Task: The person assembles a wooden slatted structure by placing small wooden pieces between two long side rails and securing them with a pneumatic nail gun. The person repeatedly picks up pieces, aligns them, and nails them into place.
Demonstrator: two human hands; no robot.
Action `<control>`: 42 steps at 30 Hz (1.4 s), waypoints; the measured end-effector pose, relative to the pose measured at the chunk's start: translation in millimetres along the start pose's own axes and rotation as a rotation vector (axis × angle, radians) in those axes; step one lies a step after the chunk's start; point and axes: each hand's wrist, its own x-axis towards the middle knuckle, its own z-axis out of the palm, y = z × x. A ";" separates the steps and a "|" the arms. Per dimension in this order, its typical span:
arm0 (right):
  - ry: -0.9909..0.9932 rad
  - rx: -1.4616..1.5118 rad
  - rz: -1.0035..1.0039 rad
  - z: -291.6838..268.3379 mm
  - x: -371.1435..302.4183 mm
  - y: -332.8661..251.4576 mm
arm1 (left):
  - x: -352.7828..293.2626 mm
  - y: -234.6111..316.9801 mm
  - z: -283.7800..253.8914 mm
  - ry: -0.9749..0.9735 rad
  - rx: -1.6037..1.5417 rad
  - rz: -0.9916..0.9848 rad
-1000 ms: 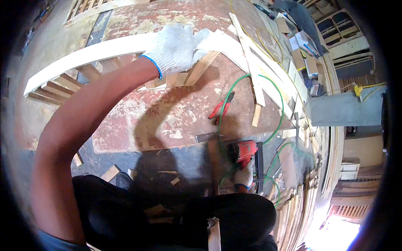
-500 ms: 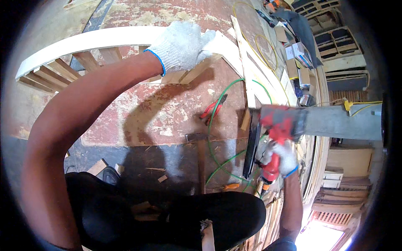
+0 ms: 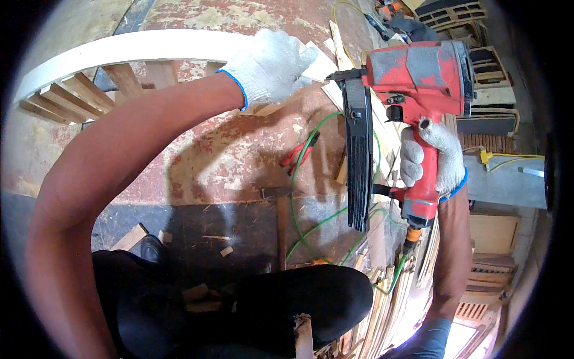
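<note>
In a white knit glove with a blue cuff, my left hand [image 3: 269,69] grips the right end of a long white board [image 3: 149,45]. Brown wooden slats [image 3: 75,99] project from under that board, so the piece looks like a slatted frame. My gloved right hand [image 3: 451,152] is wrapped round the handle of a red and grey nail gun [image 3: 409,69]. Its long black magazine [image 3: 357,161] points down toward me, and its nose is just right of the board's end. A green air hose [image 3: 397,272] joins the handle's bottom at an orange fitting.
Red-handled pliers [image 3: 296,157] and a hammer [image 3: 281,227] lie on the worn floor, with the hose looping around them. Long wood strips [image 3: 353,335] are stacked at lower right. Scraps [image 3: 226,251] are scattered near my dark-clothed legs. Wooden frames [image 3: 493,69] stand far right.
The nail gun, in my right hand, has come up and closer, now level with the board's end. My left hand has shifted slightly right, still on the board.
</note>
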 end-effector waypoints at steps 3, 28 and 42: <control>-0.005 -0.053 0.023 4.5 6.3 -4.9 | -1.1 0.1 0.9 0.030 -0.038 -0.005; 0.049 -0.143 0.089 36.9 8.7 -24.8 | -0.5 1.1 6.2 0.002 -0.059 -0.087; 0.038 -0.077 0.081 35.8 14.9 -18.7 | -3.5 0.8 0.7 0.000 -0.042 -0.085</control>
